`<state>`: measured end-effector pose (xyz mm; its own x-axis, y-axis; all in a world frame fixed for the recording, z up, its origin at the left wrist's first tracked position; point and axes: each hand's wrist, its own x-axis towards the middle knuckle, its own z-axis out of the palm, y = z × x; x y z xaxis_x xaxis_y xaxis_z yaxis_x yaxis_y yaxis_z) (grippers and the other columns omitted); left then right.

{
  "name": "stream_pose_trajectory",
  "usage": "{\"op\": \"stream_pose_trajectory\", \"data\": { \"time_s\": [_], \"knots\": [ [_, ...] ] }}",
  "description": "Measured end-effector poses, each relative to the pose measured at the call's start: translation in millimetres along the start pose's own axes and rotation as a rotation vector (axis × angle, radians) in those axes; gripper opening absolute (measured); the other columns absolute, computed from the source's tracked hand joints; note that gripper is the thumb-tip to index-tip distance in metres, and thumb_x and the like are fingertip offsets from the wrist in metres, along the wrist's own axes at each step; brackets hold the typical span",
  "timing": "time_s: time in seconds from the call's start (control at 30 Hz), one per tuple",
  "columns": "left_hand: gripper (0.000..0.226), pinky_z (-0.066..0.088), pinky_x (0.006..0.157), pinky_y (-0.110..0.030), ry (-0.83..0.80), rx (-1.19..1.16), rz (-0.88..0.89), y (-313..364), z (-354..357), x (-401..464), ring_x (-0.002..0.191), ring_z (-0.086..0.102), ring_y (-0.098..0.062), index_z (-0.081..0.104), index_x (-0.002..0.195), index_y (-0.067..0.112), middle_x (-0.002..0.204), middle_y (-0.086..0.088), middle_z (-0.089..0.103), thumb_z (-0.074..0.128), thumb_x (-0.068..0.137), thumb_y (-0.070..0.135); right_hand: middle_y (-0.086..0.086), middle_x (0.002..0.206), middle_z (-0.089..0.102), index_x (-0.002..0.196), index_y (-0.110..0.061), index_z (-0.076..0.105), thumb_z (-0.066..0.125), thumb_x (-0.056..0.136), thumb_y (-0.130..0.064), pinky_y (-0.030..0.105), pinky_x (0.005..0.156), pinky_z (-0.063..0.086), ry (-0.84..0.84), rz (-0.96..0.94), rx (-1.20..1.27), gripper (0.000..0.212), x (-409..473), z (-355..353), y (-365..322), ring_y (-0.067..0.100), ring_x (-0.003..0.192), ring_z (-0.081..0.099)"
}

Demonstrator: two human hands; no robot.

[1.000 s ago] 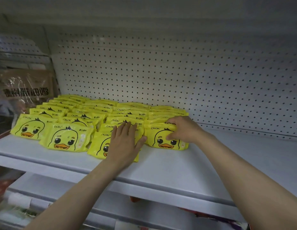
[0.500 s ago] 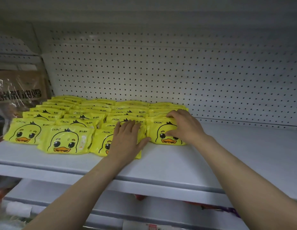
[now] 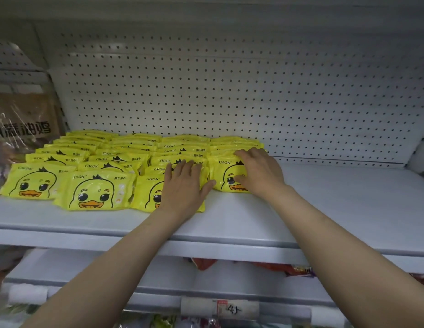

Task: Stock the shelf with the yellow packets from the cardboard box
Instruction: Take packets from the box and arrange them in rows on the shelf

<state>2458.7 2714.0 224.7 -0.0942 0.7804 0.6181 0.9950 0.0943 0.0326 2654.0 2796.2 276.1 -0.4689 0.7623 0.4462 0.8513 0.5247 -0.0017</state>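
Pressed flat with left hand (image 3: 182, 185) fingers extended on third front yellow packet (image 3: 147, 195), right hand (image 3: 258, 171) fingers loosely spread over fourth packet (image 3: 226, 176) on shelf (image 3: 324, 209); best squared by even pushing rearward.

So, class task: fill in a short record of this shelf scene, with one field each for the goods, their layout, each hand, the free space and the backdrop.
goods: yellow packets printed with a duck face
layout: four overlapping rows running front to back on the white shelf
left hand: flat on the front packet of the third row
right hand: fingers resting on the front packet of the fourth row
free space: bare shelf to the right of the packets
backdrop: white pegboard
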Motion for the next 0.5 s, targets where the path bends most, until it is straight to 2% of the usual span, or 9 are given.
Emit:
{"op": "stream_pose_trajectory", "data": {
  "time_s": [0.13,0.3,0.4,0.5],
  "knots": [
    [0.078,0.024,0.113,-0.056,-0.054,0.021,-0.040,6,-8,0,0.135,0.039,-0.034,0.053,0.133,0.013,0.138,-0.013,0.053,0.017,0.089,0.067,0.006,0.139,0.045,0.147,-0.028,0.036,0.068,0.083,-0.046,0.044,0.104,0.038,0.007,0.019,-0.089,0.074,-5,3,-7,0.028,0.130,0.037],
    [0.067,0.012,0.117,-0.052,-0.203,0.026,-0.109,17,-26,-1,0.144,0.023,-0.031,0.037,0.145,0.014,0.152,-0.012,0.035,0.030,0.096,0.060,0.008,0.154,0.029,0.154,-0.022,0.020,0.065,0.088,-0.039,0.048,0.112,0.031,-0.070,0.074,-0.060,0.081,-18,-5,-18,0.029,0.142,0.025],
    [0.066,0.021,0.114,-0.048,-0.233,-0.007,-0.166,24,-47,-7,0.139,0.031,-0.032,0.038,0.143,0.013,0.148,-0.015,0.038,0.034,0.096,0.058,0.009,0.155,0.028,0.152,-0.020,0.025,0.063,0.090,-0.037,0.047,0.114,0.029,-0.098,0.080,0.002,0.074,-31,-21,-20,0.028,0.143,0.024],
    [0.059,0.038,0.101,-0.045,-0.214,-0.126,-0.236,28,-76,-24,0.126,0.044,-0.036,0.045,0.138,0.011,0.137,-0.017,0.049,0.052,0.093,0.049,0.010,0.149,0.038,0.148,-0.021,0.036,0.060,0.092,-0.038,0.043,0.105,0.037,-0.161,0.027,0.095,0.063,-45,-42,-30,0.031,0.138,0.031]
  ]
}}
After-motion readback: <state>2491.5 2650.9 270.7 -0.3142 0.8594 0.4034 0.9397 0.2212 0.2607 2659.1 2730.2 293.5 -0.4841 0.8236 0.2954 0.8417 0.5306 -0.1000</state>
